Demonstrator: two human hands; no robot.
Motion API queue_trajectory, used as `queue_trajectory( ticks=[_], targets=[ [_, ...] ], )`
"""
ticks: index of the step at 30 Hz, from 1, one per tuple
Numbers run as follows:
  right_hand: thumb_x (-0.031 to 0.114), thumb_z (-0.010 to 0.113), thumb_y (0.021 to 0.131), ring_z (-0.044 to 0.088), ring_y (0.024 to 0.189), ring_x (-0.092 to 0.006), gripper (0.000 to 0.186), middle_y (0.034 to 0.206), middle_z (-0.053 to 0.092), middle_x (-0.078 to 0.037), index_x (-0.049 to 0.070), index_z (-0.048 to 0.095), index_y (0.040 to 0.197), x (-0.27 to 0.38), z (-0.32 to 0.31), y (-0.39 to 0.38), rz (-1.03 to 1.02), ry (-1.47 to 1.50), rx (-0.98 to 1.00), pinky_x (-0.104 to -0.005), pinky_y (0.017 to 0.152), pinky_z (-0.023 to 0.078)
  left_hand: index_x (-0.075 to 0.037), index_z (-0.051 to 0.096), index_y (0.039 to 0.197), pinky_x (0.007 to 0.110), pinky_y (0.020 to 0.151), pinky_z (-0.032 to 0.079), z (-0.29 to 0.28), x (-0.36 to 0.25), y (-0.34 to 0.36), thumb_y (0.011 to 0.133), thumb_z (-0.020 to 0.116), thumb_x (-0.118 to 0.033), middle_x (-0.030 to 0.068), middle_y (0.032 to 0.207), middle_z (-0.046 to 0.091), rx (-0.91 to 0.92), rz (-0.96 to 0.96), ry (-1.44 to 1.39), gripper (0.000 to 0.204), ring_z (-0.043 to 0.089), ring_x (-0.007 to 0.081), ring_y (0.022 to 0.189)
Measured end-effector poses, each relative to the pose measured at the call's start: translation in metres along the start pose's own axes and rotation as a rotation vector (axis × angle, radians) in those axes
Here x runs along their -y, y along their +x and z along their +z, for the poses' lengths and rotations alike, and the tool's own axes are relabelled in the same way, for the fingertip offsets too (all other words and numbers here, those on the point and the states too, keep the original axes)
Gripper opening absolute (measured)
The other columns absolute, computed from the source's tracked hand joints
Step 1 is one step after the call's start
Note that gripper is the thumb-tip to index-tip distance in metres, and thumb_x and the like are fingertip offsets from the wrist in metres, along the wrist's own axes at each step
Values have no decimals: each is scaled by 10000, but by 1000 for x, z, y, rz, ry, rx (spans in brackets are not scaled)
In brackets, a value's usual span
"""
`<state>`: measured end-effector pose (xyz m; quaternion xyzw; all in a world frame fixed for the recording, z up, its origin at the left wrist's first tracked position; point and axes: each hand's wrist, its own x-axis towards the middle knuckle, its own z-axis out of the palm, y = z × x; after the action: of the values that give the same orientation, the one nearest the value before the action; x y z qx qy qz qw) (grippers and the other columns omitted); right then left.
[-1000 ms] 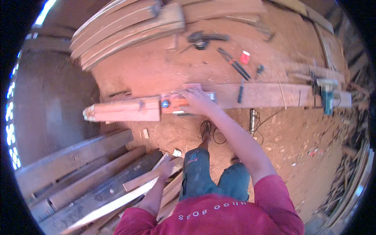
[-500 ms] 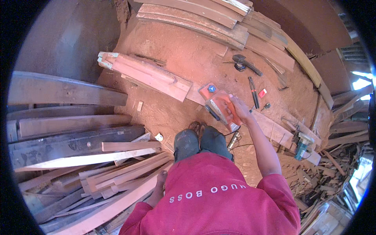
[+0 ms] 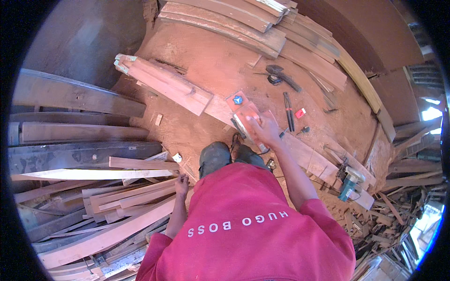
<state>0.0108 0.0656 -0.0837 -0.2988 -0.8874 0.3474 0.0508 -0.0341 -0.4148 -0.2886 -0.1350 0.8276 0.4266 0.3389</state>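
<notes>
My right hand (image 3: 262,126) grips an orange power planer (image 3: 244,112) with a blue knob, above or on the long pinkish board (image 3: 218,108); contact underneath is hidden. A shorter, thicker timber piece (image 3: 168,89) lies on that board's upper-left part. At lower left my left hand (image 3: 182,185) has curled fingers beside the ends of loose slats and a pale pointed plank (image 3: 93,174); whether it holds anything is too small to tell. Black-and-red pincers (image 3: 289,112), a red small item (image 3: 300,113) and a dark tool (image 3: 285,77) lie beyond the planer.
Stacked planks (image 3: 225,25) lie across the top. A green power tool (image 3: 349,185) sits at the board's right end. Timber piles (image 3: 84,132) fill the left, offcuts (image 3: 384,213) the lower right. A cable runs near my feet.
My view has swung since a second ago, putting the board diagonal. My right hand and planer have moved with it. My left hand has come forward from beside my body toward the slats.
</notes>
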Motion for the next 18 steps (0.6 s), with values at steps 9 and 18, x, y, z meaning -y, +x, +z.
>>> queue_trajectory(
  ticks=[9,18],
  targets=[
    [497,714,794,600,1065,-363,604,1060,643,-238,22,630,1158,18,-7,10,54,228,161,-434,883,469,43,643,1097,363,796,544,30,70,-44,932,626,-226,186,1038,697,16,165,214,316,685,240,946],
    [439,750,751,595,1119,-394,746,1162,632,-253,52,528,1348,20,16,23,86,250,285,-456,953,471,22,649,1109,354,803,542,29,136,-33,938,634,-206,164,1009,707,-31,262,136,285,681,228,934]
  ],
)
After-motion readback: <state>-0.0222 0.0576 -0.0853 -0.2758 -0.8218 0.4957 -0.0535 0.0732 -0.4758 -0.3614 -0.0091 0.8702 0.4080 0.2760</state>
